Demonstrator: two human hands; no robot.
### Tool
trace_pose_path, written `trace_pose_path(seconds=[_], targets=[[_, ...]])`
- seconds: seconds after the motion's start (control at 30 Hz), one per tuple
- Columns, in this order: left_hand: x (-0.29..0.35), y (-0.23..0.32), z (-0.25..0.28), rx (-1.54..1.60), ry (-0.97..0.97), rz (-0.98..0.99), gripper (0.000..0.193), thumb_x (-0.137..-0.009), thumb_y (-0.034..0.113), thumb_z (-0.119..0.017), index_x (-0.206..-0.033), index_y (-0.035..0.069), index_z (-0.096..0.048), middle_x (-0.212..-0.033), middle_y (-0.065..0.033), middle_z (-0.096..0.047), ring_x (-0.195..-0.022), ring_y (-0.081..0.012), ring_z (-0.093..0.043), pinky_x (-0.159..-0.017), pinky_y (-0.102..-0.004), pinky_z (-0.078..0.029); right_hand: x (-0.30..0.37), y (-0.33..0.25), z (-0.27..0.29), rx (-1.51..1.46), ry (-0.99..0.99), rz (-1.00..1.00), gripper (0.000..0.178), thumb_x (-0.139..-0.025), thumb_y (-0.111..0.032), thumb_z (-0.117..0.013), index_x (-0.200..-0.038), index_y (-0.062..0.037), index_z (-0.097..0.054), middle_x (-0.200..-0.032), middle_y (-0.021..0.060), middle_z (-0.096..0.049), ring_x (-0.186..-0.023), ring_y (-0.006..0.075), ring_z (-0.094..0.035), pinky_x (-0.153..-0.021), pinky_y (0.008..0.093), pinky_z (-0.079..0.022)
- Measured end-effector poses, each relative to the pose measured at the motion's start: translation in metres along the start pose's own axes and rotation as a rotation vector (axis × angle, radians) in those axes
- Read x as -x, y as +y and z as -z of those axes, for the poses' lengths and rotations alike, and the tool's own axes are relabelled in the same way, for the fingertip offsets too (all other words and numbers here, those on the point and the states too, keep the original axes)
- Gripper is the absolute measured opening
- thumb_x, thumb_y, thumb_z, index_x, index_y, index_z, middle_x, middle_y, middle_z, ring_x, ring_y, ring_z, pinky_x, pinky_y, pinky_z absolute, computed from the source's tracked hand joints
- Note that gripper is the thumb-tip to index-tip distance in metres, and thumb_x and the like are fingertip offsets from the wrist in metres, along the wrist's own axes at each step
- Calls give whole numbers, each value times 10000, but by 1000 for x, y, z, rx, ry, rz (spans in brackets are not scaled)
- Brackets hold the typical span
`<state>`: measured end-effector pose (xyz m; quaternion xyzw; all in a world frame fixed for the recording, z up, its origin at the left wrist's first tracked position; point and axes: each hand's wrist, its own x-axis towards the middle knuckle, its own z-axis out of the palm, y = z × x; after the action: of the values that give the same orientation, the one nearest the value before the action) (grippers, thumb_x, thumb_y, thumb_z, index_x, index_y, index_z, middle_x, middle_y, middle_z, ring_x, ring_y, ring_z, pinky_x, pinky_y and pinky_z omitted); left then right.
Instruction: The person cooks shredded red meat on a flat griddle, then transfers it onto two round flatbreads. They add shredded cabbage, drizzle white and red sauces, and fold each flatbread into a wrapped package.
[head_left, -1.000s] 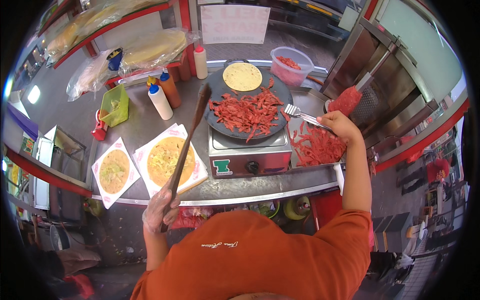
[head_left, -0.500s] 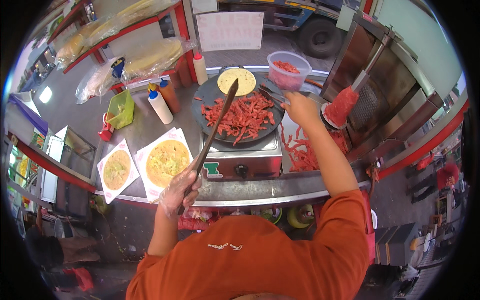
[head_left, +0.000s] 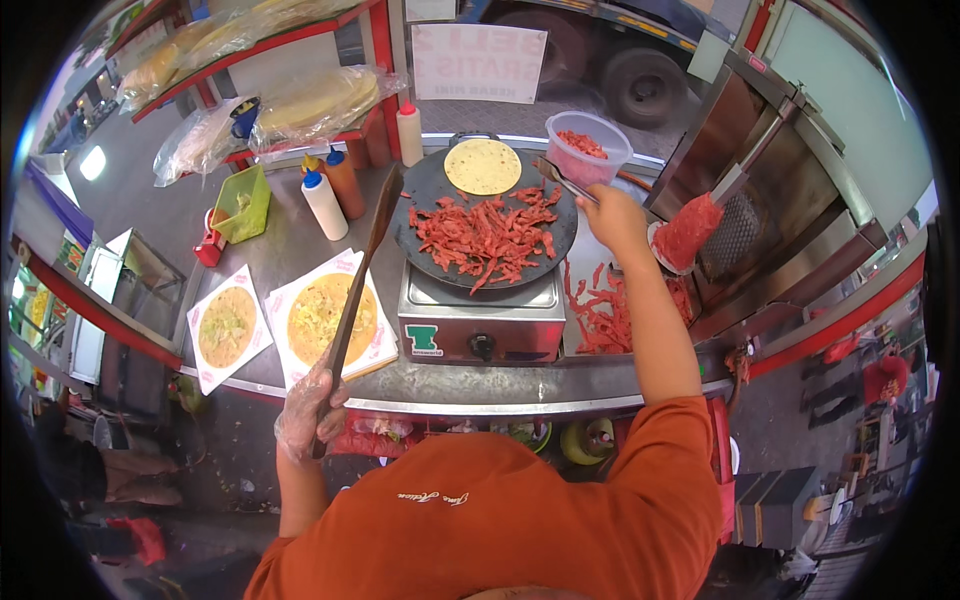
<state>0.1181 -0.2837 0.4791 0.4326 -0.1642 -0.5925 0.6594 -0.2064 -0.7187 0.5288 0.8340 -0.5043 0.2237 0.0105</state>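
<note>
My left hand [head_left: 312,412], in a clear plastic glove, is closed round the lower end of a long wooden spatula [head_left: 358,285]. Its blade slants up past the left rim of the round black griddle [head_left: 413,245]. My right hand [head_left: 618,222] grips metal tongs [head_left: 565,182], their tips at the griddle's upper right edge. Red meat strips [head_left: 480,238] are heaped on the griddle, with a round flatbread [head_left: 482,166] lying flat behind them. Left of the stove [head_left: 480,330], two flatbreads topped with shredded greens, one larger [head_left: 333,315] and one smaller [head_left: 227,328], lie on paper sheets.
Squeeze bottles [head_left: 323,207] and a green basket [head_left: 243,205] stand at the left. A plastic tub of meat [head_left: 588,150] is behind the griddle. At the right are a vertical meat spit [head_left: 688,232] and a tray with meat strips [head_left: 603,318]. Bagged flatbreads [head_left: 320,105] fill the shelf.
The spatula has swung left, off the meat and flatbread, as my left hand drew left and down. The tongs have lifted a little and moved right at the griddle's edge.
</note>
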Motion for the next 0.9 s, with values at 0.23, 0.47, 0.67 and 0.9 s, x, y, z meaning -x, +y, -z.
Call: trace_pose_path(seconds=[0.23,0.47,0.67,0.9], targets=[[-6,10,25,-30,-1,69,636,-1097,304,-603,-1653,135,-343,-849,-22,-509,-432,-33,-382,-365,-181,-319,14,5,13,-62,152,-159,424,-993,-432,-678,-1140,-41,-752,-1071,224,-759,-1022,429,-716,-876,526,-551],[-24,29,33,-25,-96,131,630,-1093,302,-609,-1646,131,-359,-862,-23,-512,-436,-29,-366,-367,-178,-318,63,-37,-14,10,62,29,345,-964,-358,-729,-1135,-59,-742,-1053,183,-744,-950,410,-720,-825,519,-562],[-47,33,35,-63,-228,179,655,-1088,341,-613,-1650,133,-348,-873,-21,-503,-454,-36,-366,-370,-185,-325,29,-29,-24,153,202,-38,316,-969,-352,-723,-1121,-75,-731,-1026,165,-733,-988,395,-720,-832,519,-561],[-43,32,34,1,-197,183,625,-1083,307,-626,-1612,78,-385,-857,-40,-510,-435,-30,-355,-363,-163,-312,25,14,-13,99,200,-226,384,-971,-404,-715,-1134,-58,-744,-1056,192,-757,-987,426,-719,-841,539,-552]])
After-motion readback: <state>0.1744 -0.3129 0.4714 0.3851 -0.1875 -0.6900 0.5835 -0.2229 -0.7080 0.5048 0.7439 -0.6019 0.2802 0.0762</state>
